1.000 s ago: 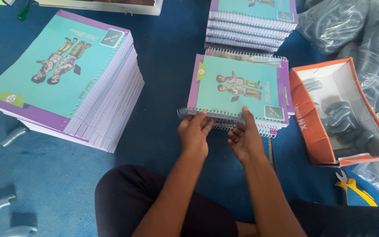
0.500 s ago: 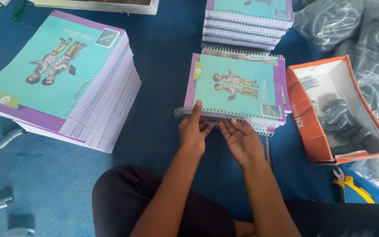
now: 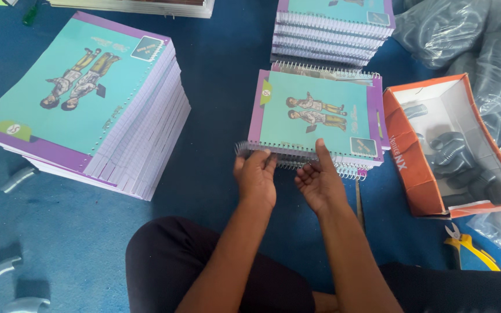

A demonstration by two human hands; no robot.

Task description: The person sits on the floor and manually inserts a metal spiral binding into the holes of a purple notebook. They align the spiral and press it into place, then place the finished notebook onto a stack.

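Observation:
A teal and purple notebook (image 3: 317,113) lies on top of a short pile on the blue floor in front of me. A silver wire spiral (image 3: 297,159) runs along its near edge. My left hand (image 3: 256,177) pinches the left end of the spiral with its fingertips. My right hand (image 3: 319,182) is beside it, palm turned up and fingers apart, with the thumb resting on the cover's near edge. My dark-clothed knees are just below both hands.
A tall stack of unbound teal notebooks (image 3: 88,98) stands at the left. A stack of spiral-bound ones (image 3: 331,29) is behind. At the right are an orange box (image 3: 418,168) holding dark coils, yellow-handled pliers (image 3: 471,246) and grey plastic bags (image 3: 465,35).
Both hands stayed at the notebook's near edge. The right hand has turned palm-up and spread its fingers, its thumb now on the cover. The left hand shifted slightly left along the spiral.

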